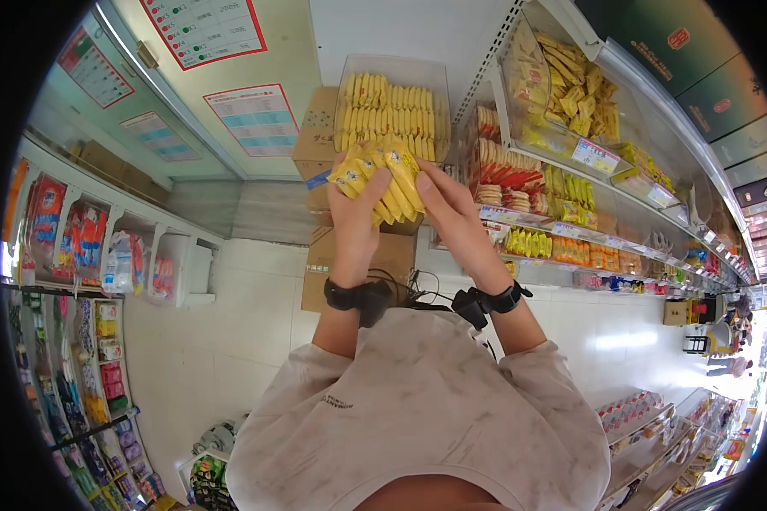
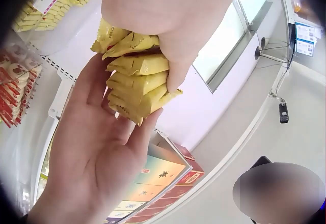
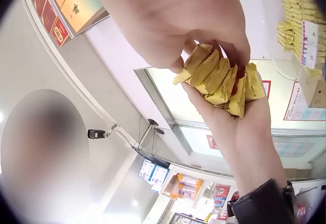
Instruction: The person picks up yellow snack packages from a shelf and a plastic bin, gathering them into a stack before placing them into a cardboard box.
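Both hands hold a bundle of small yellow snack packets (image 1: pixel 382 180) in front of the chest, the packets lined up side by side. My left hand (image 1: pixel 354 226) grips one side, its thumb laid across the packets. On the other side, my right hand (image 1: pixel 458 223) has its thumb and fingers around the end of the row. From the left wrist view the packets (image 2: pixel 137 79) show their crimped ends between the two hands. The right wrist view has the row of packets (image 3: pixel 219 79) fanned slightly. Just beyond the hands stands a clear bin (image 1: pixel 441 72) filled with rows of similar yellow packets.
Cardboard boxes (image 1: pixel 317 128) support the bin, and another carton (image 1: pixel 315 285) lies on the floor below. Shelves (image 1: pixel 588 226) of packaged snacks run along the right. A glass door (image 1: pixel 166 102) and racks of goods (image 1: pixel 94 366) stand at the left.
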`<state>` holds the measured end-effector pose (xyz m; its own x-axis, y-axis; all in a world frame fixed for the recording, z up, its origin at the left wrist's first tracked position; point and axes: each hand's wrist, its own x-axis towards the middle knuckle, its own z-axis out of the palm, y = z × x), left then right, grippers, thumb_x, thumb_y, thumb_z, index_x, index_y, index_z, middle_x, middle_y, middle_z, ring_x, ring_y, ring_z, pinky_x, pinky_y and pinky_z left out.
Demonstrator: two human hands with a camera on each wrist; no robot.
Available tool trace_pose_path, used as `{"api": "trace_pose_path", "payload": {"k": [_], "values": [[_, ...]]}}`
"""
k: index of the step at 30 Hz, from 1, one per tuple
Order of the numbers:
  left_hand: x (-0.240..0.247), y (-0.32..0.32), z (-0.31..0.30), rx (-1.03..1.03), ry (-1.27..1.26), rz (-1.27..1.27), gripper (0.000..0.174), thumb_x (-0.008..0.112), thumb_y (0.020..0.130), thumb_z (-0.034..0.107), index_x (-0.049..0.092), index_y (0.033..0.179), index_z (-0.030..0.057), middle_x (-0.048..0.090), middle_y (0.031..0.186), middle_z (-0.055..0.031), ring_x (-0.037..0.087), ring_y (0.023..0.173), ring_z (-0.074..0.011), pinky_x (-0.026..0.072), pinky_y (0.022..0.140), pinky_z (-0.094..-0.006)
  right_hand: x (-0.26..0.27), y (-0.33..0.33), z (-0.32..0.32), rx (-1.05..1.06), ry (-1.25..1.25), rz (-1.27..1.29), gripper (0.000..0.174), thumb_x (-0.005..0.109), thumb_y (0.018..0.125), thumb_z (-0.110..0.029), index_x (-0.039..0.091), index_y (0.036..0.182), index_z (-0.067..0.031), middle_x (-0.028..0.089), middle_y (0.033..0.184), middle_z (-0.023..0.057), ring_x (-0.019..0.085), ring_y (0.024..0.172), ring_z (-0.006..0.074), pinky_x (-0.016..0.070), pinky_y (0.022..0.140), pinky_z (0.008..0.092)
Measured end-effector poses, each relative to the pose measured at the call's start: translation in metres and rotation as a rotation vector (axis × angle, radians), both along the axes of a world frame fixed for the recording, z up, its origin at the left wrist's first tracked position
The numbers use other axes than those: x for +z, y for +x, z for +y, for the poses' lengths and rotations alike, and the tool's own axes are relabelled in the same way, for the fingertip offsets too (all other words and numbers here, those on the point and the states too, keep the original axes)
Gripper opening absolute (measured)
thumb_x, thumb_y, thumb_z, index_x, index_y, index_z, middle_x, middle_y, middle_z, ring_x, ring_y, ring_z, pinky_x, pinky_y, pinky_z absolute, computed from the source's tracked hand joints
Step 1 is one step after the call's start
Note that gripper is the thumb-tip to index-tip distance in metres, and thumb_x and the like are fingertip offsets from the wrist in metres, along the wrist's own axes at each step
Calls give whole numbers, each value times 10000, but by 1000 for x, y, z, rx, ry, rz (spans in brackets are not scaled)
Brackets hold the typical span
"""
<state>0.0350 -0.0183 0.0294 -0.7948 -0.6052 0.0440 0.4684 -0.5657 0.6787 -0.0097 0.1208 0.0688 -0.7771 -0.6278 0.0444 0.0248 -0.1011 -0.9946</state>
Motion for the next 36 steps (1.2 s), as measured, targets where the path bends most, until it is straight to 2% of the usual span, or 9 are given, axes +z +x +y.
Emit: {"api": "trace_pose_path", "payload": {"k": [9,15,16,18,21,24,27,33,36], "values": [[-5,-16,-13,-83,-166,146,638,696,816,-68,471,1411,-15,574,1351,-118,594,1224,-218,518,1036,-347,3,-38,3,312,-237,-137,550,638,1019,-343,463,1412,-1,555,1363,102,508,1259,171,398,1066,316],[-20,-31,-13,-43,-341,193,746,799,894,342,410,1429,-3,590,1342,-205,619,1216,-299,541,1020,-414,4,-59,13,437,-197,-131,506,640,1014,-320,480,1368,5,564,1319,73,503,1242,145,391,1053,298],[-23,-32,-14,-63,-301,199,704,780,885,244,414,1431,-7,573,1360,-178,604,1232,-281,530,1037,-402,5,-60,14,452,-197,-128,503,629,1020,-305,472,1381,8,562,1313,62,495,1248,135,381,1058,290],[-29,-36,-16,-102,-221,210,655,743,866,49,423,1434,-16,537,1397,-126,573,1266,-246,508,1071,-378,2,-65,14,448,-193,-123,506,631,1019,-312,475,1377,10,560,1322,69,495,1247,135,380,1062,292],[-38,-47,-16,-87,-250,254,657,756,932,226,412,1435,-17,535,1396,-123,574,1262,-238,511,1056,-374,-5,-68,12,410,-214,-157,501,656,1009,-333,504,1338,12,568,1326,91,509,1241,147,393,1059,299],[-39,-56,-16,-33,-352,157,605,609,1024,418,426,1419,-3,618,1288,-172,650,1154,-245,568,948,-375,-3,-68,8,340,-213,-112,539,667,1002,-359,509,1350,22,569,1334,110,517,1242,159,398,1062,303],[-37,-65,-13,135,-511,-156,508,528,1077,374,447,1410,-2,624,1264,-141,646,1132,-202,559,924,-339,-9,-72,1,194,-103,-36,612,662,998,-396,487,1395,36,559,1358,128,521,1250,172,396,1071,308],[0,-89,-15,108,-504,-305,504,530,1078,291,403,1434,-44,531,1383,-176,545,1236,-216,451,1040,-330,-32,-99,-25,71,-173,-185,765,655,981,-478,421,1482,50,532,1408,158,527,1271,196,435,1052,345],[-37,-114,-26,229,-640,-323,518,501,1089,333,409,1426,-49,515,1387,-191,511,1273,-228,424,1065,-349,-49,-110,-40,6,-206,-254,816,670,962,-500,397,1511,39,533,1404,154,548,1250,197,463,1025,353]]}}
